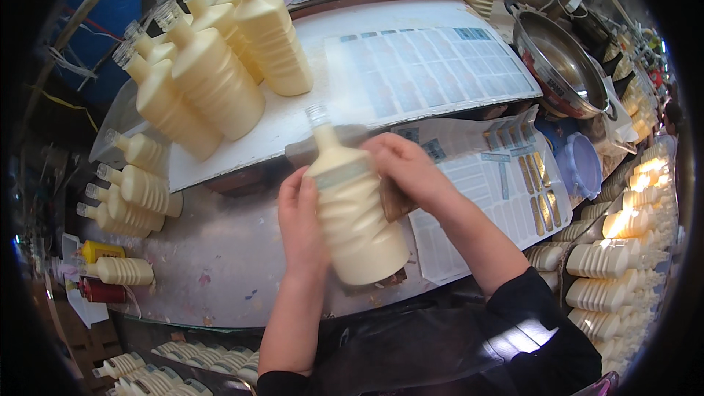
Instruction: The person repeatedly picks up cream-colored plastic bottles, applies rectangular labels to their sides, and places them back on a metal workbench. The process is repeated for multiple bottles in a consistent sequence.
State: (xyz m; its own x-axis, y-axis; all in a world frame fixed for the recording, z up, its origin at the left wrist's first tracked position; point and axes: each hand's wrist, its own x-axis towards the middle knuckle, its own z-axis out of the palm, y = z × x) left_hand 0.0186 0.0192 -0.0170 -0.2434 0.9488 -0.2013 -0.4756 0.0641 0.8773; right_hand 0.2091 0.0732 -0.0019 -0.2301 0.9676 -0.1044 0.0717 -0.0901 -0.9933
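A cream plastic bottle (359, 231) with a ribbed body and a clear threaded neck is tilted in front of me. A pale grey-blue label band (341, 174) crosses its shoulder. My left hand (299, 209) grips the bottle's left side, thumb on the front near the band. My right hand (403, 165) has its fingers curled against the right shoulder, by the band's end; the fingertips are partly hidden. Behind and below the bottle show brown patches, perhaps a support; I cannot tell. Right of the bottle lies a label sheet (469, 205) with gold and blue labels.
A white board (323, 66) holds upright cream bottles (213, 73) at left and another label sheet (433, 66). More bottles lie at the table's left edge, beside a yellow container (103, 251). At right stand a metal pan (561, 62), a lilac basin (579, 165) and rows of bottles (601, 293).
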